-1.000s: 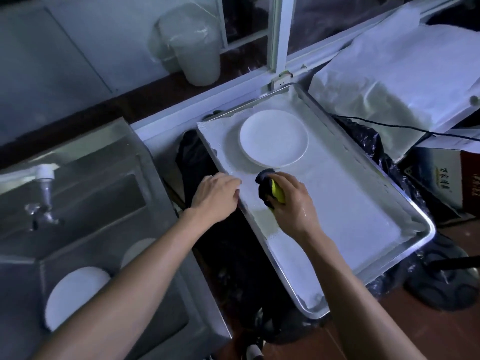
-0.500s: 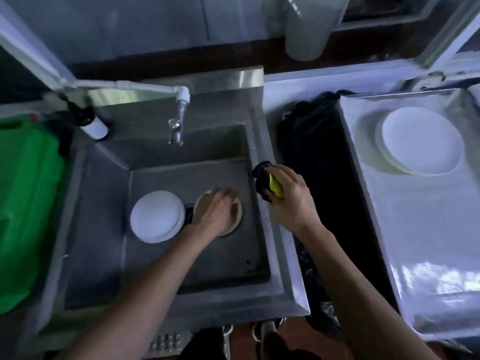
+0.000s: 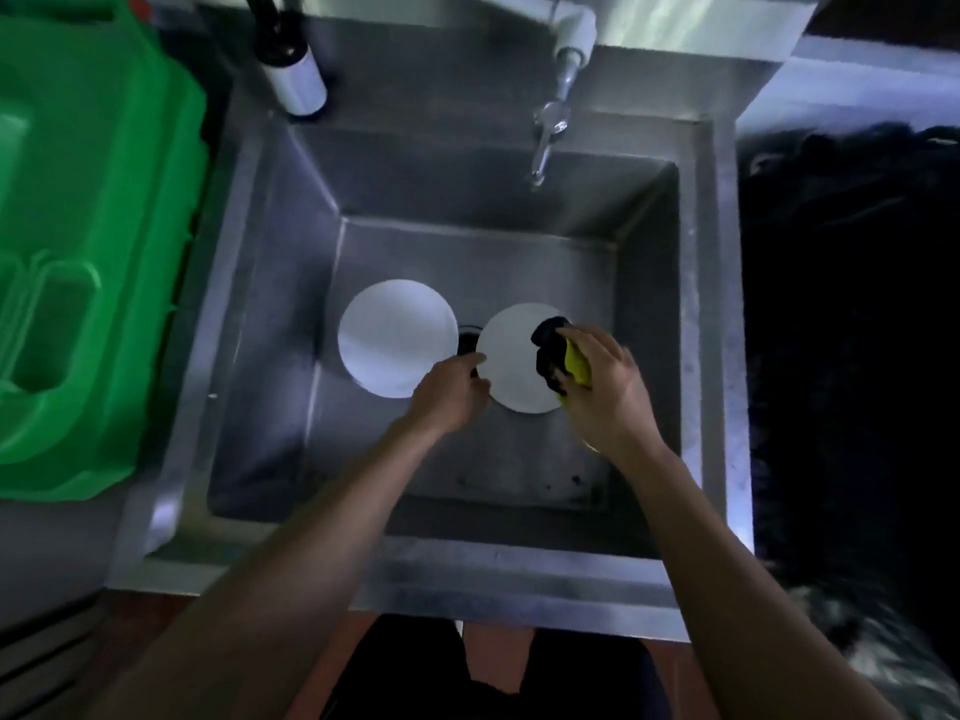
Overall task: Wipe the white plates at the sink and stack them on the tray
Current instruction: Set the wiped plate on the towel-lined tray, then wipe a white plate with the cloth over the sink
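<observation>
Two white plates are lying in the steel sink (image 3: pixel 706 324), both down on the basin floor near its middle. One plate (image 3: pixel 396 336) is sitting flat toward the left wall of the basin; you are not touching it. Just right of it, across the dark drain opening (image 3: pixel 466 339), the second plate (image 3: pixel 511 363) is resting under both your hands. Your left hand (image 3: pixel 451 389) is pinching that plate's left rim, fingers curled around the edge, thumb lying on top. Your right hand (image 3: pixel 605 387) is gripping a yellow sponge (image 3: pixel 577 367) with a dark scouring side, fingers wrapped tight around it, and pressing the dark face down on the right part of the plate. Whether the plate is lifted off the basin floor or lying flat is not clear from this angle. Up at the back rim, the white-bodied tap (image 3: pixel 558 90) is hanging over the basin, no water visible running. One dark bottle (image 3: pixel 291 59) with a white label is standing at the back left corner of the sink. Beside the sink's left edge a green plastic crate (image 3: pixel 88 241) is sitting; against the right edge a dark bag (image 3: pixel 852 330) is bunching up.
</observation>
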The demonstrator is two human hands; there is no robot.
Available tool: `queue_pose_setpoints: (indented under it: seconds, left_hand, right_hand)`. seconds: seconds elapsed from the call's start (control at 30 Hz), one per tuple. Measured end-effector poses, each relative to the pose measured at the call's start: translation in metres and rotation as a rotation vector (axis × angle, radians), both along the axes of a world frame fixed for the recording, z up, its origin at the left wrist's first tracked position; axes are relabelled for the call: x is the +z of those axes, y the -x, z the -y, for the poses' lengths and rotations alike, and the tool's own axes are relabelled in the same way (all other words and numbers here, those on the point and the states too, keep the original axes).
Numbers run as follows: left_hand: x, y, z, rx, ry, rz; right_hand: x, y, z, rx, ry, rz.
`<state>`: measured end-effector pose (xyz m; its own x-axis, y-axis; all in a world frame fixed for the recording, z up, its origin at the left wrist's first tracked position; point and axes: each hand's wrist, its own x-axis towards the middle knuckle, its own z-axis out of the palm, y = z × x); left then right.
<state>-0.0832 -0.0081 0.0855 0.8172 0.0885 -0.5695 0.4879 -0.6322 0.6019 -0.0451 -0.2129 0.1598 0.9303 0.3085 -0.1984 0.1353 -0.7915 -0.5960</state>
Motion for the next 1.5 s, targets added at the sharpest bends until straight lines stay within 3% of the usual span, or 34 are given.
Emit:
queue_pose_setpoints:
  seconds: [0.13, 0.4, 0.67, 0.87, 1.17, 1.5]
  left_hand:
    - [-0.038, -0.011, 0.005, 0.156, 0.241, -0.142]
    - [-0.112, -0.034, 0.017, 0.642, 0.294, -0.237]
    - [-0.148, -0.05, 0.027, 0.899, 0.462, -0.218]
    - [-0.159, -0.056, 0.032, 0.899, 0.41, -0.223]
    - [-0.157, -0.052, 0.055, 1.06, 0.431, -0.275]
    - [-0.112, -0.06, 0.067, 0.917, 0.606, -0.303]
  right_hand:
    - [-0.029, -0.012, -0.01, 0.03, 0.002, -0.038]
    - [-0.093, -0.047, -0.011, 0.062, -0.005, -0.141]
    - [-0.126, -0.068, -0.008, 0.043, -0.001, -0.185]
    - [-0.137, -0.07, -0.002, 0.041, 0.004, -0.189]
    - [-0.131, -0.054, 0.009, 0.004, -0.025, -0.218]
    - [-0.108, -0.036, 0.034, -0.064, -0.075, -0.216]
